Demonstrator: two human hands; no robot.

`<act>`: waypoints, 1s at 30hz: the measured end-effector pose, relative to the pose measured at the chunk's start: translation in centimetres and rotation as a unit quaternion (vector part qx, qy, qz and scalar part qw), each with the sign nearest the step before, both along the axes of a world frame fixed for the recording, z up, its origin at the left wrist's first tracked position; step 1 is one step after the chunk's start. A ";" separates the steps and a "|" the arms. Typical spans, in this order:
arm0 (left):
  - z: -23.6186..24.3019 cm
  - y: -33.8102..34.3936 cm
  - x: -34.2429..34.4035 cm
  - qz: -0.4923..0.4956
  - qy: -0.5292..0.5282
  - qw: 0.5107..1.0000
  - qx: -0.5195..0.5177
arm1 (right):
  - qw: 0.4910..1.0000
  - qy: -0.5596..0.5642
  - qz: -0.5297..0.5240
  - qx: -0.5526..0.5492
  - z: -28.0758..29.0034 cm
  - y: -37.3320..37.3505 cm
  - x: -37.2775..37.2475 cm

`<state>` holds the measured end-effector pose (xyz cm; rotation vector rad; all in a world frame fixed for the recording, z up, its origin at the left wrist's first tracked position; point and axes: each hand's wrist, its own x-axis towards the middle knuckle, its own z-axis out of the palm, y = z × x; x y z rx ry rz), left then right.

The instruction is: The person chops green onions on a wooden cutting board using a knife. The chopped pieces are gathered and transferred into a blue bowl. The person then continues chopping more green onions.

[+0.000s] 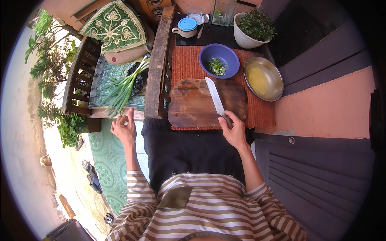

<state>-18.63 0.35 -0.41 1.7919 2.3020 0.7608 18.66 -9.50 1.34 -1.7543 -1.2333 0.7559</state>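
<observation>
Right hand (232,129) gripping a knife (214,95) over a cutting board (189,102), left hand (124,127) released, fingers loosely curled near green onions (125,89) on a wooden seat (100,113), chopped greens (217,67) in a blue bowl (228,53)

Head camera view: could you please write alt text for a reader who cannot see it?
The right hand holds a knife over a wooden cutting board; the left hand is near, perhaps touching, green onions on a wooden bench. Beyond the board, a blue bowl holds chopped greens, beside a metal bowl with yellow contents.
</observation>
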 end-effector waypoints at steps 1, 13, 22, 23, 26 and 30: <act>-2.5 -0.2 -2.7 0.048 0.017 0.998 -0.046 | 1.000 0.008 0.005 -0.019 0.0 0.1 0.0; -15.3 12.7 -13.2 -0.039 0.077 0.992 -0.092 | 0.986 0.132 0.023 -0.102 1.5 1.2 0.3; -15.3 29.2 -4.8 -0.158 -0.027 0.985 -0.070 | 0.974 0.177 0.026 -0.138 1.7 1.9 0.5; -15.7 29.4 -4.1 -0.157 0.011 0.984 -0.087 | 0.972 0.183 0.023 -0.142 1.8 2.0 0.5; -16.1 29.6 -3.6 -0.157 0.068 0.980 -0.106 | 0.969 0.196 0.013 -0.149 2.0 2.0 0.5; -14.6 29.4 -3.5 -0.164 0.098 0.977 -0.096 | 0.965 0.205 0.001 -0.160 2.0 2.1 0.6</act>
